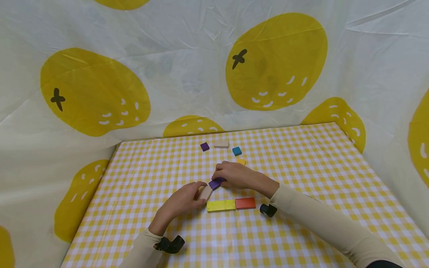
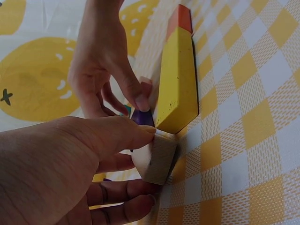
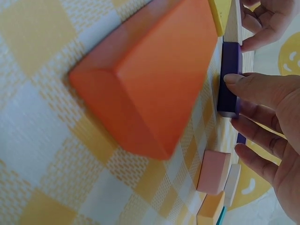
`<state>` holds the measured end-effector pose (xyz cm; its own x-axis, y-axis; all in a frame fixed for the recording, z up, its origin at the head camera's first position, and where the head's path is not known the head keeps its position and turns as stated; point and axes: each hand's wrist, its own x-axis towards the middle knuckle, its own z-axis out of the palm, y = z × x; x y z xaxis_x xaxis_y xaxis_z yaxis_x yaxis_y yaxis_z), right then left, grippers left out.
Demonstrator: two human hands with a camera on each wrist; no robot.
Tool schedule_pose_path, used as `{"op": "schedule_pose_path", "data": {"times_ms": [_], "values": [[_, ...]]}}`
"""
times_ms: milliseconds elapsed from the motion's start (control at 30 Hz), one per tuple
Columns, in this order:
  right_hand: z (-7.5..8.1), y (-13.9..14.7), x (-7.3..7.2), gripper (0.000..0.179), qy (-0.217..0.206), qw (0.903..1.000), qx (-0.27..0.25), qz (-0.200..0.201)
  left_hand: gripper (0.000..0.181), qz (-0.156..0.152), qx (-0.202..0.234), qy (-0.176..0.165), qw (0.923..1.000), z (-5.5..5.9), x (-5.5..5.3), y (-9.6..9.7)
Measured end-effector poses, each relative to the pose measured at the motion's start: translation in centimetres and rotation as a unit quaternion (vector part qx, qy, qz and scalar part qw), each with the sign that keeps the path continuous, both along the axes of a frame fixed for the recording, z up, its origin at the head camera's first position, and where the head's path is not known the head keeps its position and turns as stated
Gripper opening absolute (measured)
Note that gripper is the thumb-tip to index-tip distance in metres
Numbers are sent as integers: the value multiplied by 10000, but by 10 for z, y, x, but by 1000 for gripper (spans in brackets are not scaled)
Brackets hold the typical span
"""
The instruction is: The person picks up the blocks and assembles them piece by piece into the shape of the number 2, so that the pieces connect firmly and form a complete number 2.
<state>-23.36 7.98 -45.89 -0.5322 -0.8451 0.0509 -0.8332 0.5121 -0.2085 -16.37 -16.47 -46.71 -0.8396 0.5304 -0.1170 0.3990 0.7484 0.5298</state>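
Note:
My left hand (image 1: 183,199) pinches a plain wooden block (image 1: 205,192) between thumb and fingers, low on the checked cloth. In the left wrist view, the thumb lies along the upper edge of that wooden block (image 2: 161,159). My right hand (image 1: 234,174) grips a dark purple block (image 1: 215,183), its thumb on one long side as the right wrist view shows. The purple block (image 3: 228,79) meets the wooden one end to end, at a slant. Just nearer to me, a long yellow block (image 1: 221,206) lies in line with a red-orange block (image 1: 245,203).
Farther back lie a small purple block (image 1: 205,146), another wooden block (image 1: 221,144), a blue block (image 1: 237,150) and an orange-yellow block (image 1: 241,162). A pink block (image 3: 213,172) shows in the right wrist view. A lemon-print sheet (image 1: 187,74) hangs behind the table.

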Motion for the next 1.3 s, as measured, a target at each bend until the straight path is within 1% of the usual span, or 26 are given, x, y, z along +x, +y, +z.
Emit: {"op": "schedule_pose_path", "data": {"times_ms": [167,267,533,700,800,900,1133,1300], "values": [[4,11,-3,31,-8,10000,-71,-61,49,-28,21,57,10000,0,-1,1],[9,20,-6,33,-50,9996,-220,-141,48,-39,28,129,9999,0,-1,1],[21,41,-10,36,-252,9980,-532,-229,50,143,39,257,9996,2,-5,4],[27,52,-10,34,-391,9966,-576,-439,49,155,0,385,9991,5,-9,7],[28,57,-11,32,-486,9957,-585,-533,49,160,6,416,9990,6,-10,8],[26,62,-13,32,-597,9945,-685,-530,49,165,18,457,9988,7,-11,9],[20,73,-13,33,-352,9954,-736,-497,52,85,21,604,9981,11,-13,11],[19,78,-13,36,-464,9942,-706,-663,53,1,93,679,9976,15,-16,15]]}}
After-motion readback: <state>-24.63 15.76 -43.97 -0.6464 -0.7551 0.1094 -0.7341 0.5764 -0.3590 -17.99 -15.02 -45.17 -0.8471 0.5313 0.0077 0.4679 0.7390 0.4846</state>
